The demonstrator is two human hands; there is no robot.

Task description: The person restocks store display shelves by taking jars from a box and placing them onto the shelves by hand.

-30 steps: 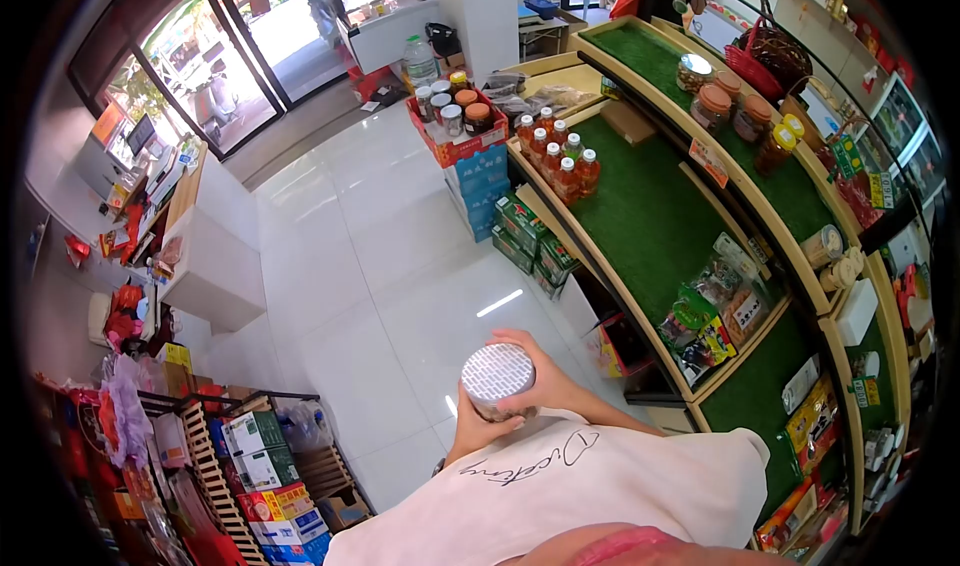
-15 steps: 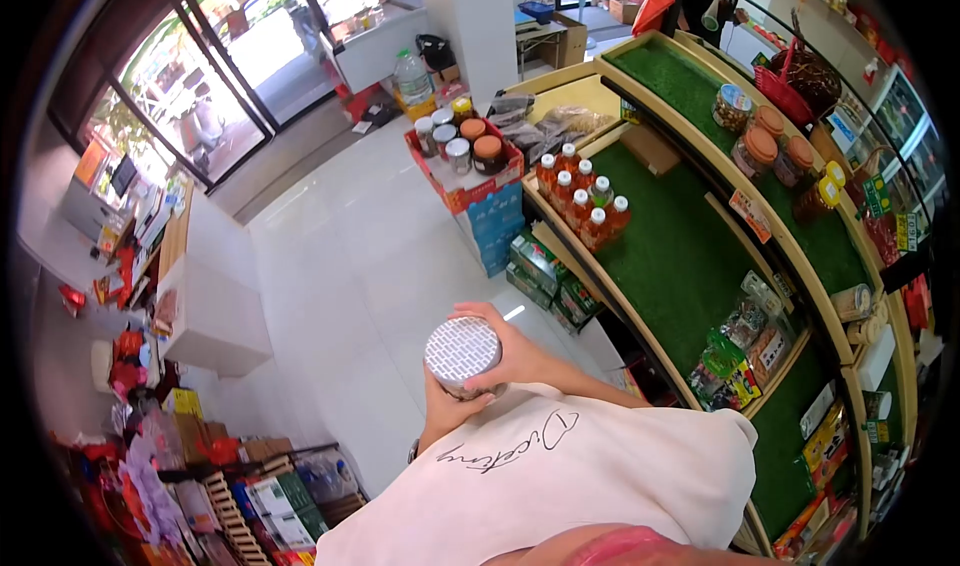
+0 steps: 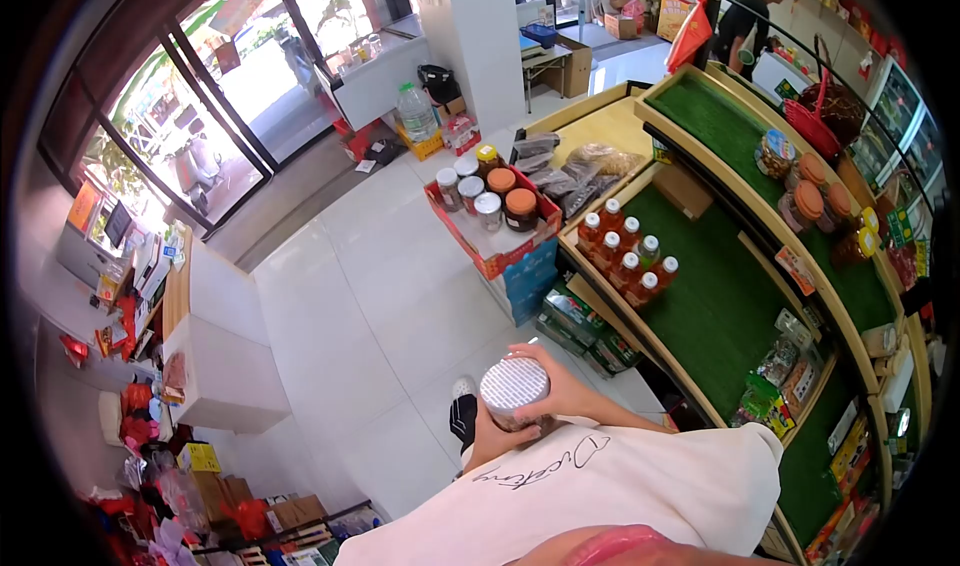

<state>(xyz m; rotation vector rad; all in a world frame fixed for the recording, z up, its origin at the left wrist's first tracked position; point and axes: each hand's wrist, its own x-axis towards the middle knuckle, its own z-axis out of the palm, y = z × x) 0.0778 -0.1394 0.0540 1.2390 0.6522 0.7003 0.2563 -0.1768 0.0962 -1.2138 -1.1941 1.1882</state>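
Appearing closer than in the earlier frame, the red box (image 3: 484, 260) is standing ahead; the jar (image 3: 514, 386) is apparently being carried before the shirt (image 3: 640, 476), left hand (image 3: 492, 440) and right hand (image 3: 568, 392) clamping fingers around it.

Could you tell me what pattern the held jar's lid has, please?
The lid is whitish with rows of small grey marks; head view shows it.
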